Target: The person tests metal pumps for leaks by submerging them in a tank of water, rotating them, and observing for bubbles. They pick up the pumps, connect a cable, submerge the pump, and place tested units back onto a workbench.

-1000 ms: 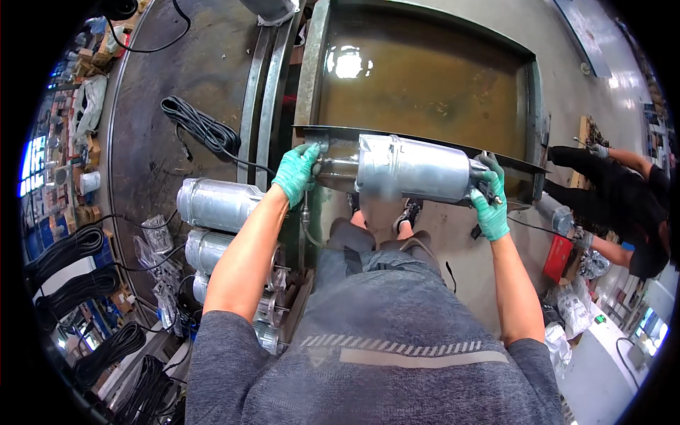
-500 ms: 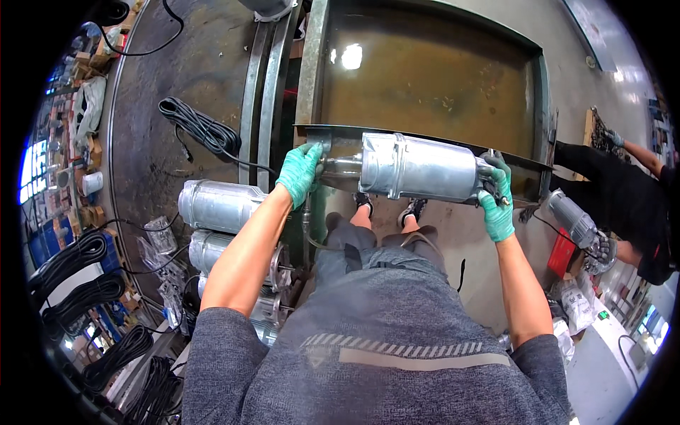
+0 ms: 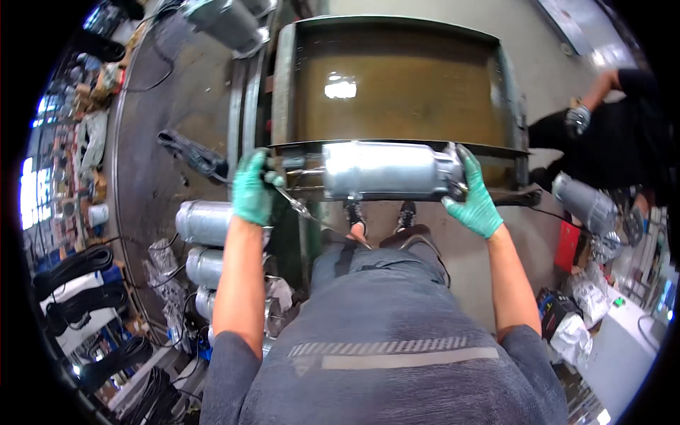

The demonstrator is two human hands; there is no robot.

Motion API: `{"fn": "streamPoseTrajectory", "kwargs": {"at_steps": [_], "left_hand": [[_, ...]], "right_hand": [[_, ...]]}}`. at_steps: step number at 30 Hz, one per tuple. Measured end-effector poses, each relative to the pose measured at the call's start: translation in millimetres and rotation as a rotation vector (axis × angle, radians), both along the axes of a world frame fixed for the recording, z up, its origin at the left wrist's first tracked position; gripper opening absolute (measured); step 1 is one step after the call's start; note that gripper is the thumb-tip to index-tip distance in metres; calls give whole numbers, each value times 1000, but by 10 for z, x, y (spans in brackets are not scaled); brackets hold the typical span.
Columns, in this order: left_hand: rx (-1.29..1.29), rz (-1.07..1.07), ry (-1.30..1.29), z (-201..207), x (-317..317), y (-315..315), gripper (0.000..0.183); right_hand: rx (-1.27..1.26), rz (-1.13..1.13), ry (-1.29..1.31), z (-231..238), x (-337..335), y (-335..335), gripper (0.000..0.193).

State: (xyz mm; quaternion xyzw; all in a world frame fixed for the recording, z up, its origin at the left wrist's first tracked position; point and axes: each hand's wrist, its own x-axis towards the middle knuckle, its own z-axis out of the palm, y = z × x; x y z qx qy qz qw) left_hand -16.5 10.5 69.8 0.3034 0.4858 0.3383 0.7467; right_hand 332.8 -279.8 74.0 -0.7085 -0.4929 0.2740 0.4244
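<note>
I hold a silver metal cylinder [image 3: 386, 170] with pipe stubs at its left end, level and crosswise, over the near rim of a large steel tank [image 3: 283, 85] filled with murky brown liquid. My left hand [image 3: 252, 188], in a green glove, grips the thin pipe end on the left. My right hand [image 3: 476, 195], also green-gloved, clasps the cylinder's right end cap. My feet show on the floor just below the cylinder.
Several similar silver cylinders [image 3: 202, 222] lie stacked at my left. A black cable bundle [image 3: 191, 154] rests on the round metal platform. Another person in dark clothes [image 3: 623, 134] works at the right beside another cylinder [image 3: 584, 204]. Black hose coils and bags crowd the left edge.
I have stepped closer to the tank and the cylinder has moved up against its near rim. The person at the right has shifted upward in view.
</note>
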Motion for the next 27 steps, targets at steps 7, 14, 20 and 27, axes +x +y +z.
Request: {"fn": "streamPoseTrajectory", "kwargs": {"at_steps": [7, 14, 20, 27], "left_hand": [[71, -269, -367, 1151, 1847, -1188, 22], [828, -641, 102, 888, 2637, -1991, 45], [860, -267, 604, 484, 1353, -1327, 21], [775, -235, 1172, -146, -343, -521, 21]], "right_hand": [[95, -181, 19, 746, -355, -367, 34], [-154, -392, -14, 138, 312, -1193, 22], [-462, -769, -13, -1021, 1289, -1955, 27], [-300, -840, -24, -1825, 1597, -1864, 40]]}}
